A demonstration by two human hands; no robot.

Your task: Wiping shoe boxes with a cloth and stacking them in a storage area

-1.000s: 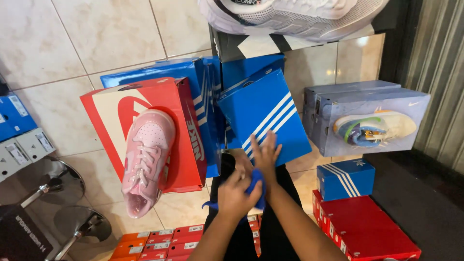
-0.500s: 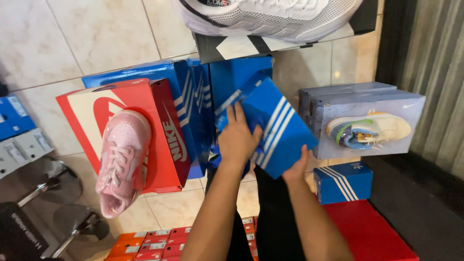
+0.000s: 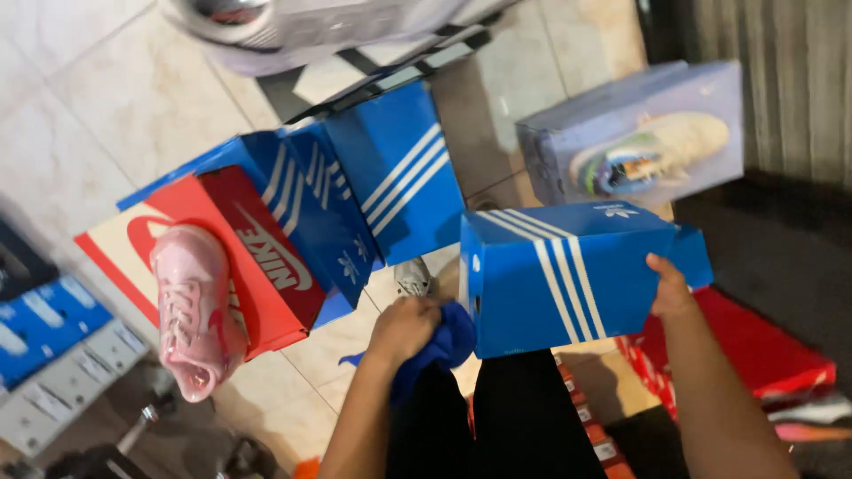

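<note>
Looking down from my head camera, my right hand (image 3: 672,288) grips the far right end of a blue shoe box with white stripes (image 3: 568,275), fingers wrapped round its edge, holding it up off the floor, lying on its side in front of my legs. My left hand (image 3: 404,326) is closed round a bunched blue cloth (image 3: 448,341), which sits just beside the box's lower left corner; whether the cloth touches the box I cannot tell. Beyond the held box, more blue striped boxes (image 3: 373,186) lean against each other on the tiled floor (image 3: 115,98), and a red shoe box (image 3: 235,257) rests against them on the left with a pink sneaker (image 3: 191,310) lying on top of it. To the upper right stands a grey-lilac box (image 3: 639,133) with a pale shoe pictured on its side. A red box (image 3: 763,350) lies low on the right, just behind my right forearm. At the top edge a grey sneaker (image 3: 302,27) shows, blurred. Small blue and white boxes (image 3: 53,346) sit at the far left.
</note>
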